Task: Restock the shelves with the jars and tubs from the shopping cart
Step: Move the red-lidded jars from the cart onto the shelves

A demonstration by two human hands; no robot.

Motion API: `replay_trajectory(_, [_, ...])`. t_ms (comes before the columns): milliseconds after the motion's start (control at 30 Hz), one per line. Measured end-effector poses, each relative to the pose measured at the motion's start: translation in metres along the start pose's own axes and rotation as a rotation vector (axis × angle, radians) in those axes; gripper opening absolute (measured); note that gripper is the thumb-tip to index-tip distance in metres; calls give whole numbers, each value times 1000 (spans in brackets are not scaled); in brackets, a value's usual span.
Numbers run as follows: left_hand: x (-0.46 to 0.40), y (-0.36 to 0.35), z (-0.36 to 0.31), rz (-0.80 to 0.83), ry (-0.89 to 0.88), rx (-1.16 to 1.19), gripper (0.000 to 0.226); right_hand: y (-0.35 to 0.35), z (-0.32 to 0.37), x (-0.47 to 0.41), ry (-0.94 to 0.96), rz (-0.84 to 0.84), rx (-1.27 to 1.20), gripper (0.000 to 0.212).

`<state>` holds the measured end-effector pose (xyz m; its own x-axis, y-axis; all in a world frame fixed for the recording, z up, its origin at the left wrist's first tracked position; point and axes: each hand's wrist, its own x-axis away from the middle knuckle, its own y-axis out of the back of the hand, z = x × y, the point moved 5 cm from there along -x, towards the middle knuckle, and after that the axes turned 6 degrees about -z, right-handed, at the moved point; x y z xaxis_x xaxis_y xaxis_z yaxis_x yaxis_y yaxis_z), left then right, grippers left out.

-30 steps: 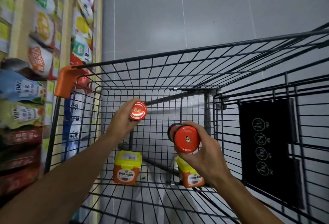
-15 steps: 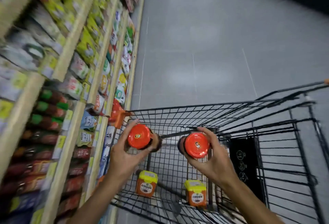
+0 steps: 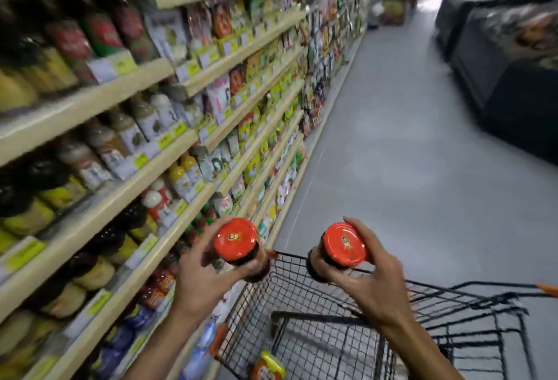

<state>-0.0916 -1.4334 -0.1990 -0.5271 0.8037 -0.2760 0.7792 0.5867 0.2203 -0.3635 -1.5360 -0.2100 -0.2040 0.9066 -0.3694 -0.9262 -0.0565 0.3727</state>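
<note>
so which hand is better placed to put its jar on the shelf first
Probably the left. The left hand holds its red-lidded jar right beside the shelves, while the right hand holds its jar above the cart, farther off.

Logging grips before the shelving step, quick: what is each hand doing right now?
Left hand: grips a red-lidded jar.
Right hand: grips the other red-lidded jar.

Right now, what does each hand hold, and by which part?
Each holds a red-lidded jar by its dark body just below the lid: left hand the left jar, right hand the right jar.
</note>
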Motion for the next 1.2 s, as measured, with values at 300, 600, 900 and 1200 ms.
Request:
replay_trajectory(300, [53,100,-56,-183,-53,-37,78,-35,107,17,188,96,-77,83])
replay_trajectory(600, [137,197,-97,-338,-122,-75,80,-74,202,84,324,199,-90,82])
replay_trajectory(900, [253,274,-153,-585,-122,-228,82,-99,284,154,434,415,-306,81])
replay_trajectory(1200, [421,301,-227,-920,-64,-450,83,-111,353,249,598,702,-538,82])
